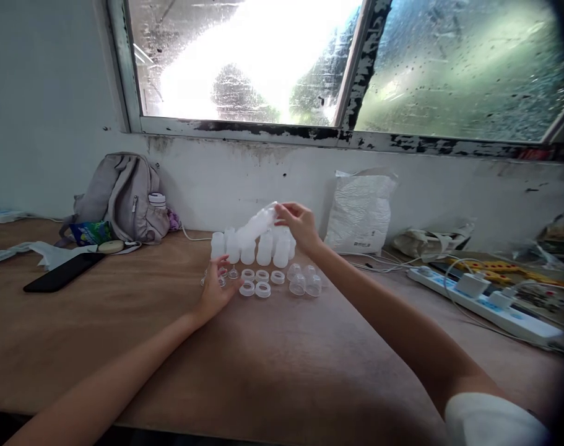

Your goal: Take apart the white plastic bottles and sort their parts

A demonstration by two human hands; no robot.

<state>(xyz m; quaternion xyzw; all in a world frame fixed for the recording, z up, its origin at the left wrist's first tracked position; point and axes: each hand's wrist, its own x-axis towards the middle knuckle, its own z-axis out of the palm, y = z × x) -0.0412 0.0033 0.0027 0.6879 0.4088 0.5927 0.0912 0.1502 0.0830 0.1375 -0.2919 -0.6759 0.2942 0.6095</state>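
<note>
Bag (255, 225): translucent white, above the bottles (264, 249); long axis slants from lower left to upper right, upper end at the right hand (282, 215). Right grip: closed, fingertips pinching that end. Left hand (218, 286): grip open, thumb and fingers apart, beside the rings (262, 289) and small clear parts (233, 272); contact unclear. Bottles upright in a cluster on the brown worktop (282, 353); clear domes (313, 285) right of rings. Window (244, 62) above; backpack (130, 198) against wall, left.

Short wht slv (493, 420), R arm (379, 310)
</note>
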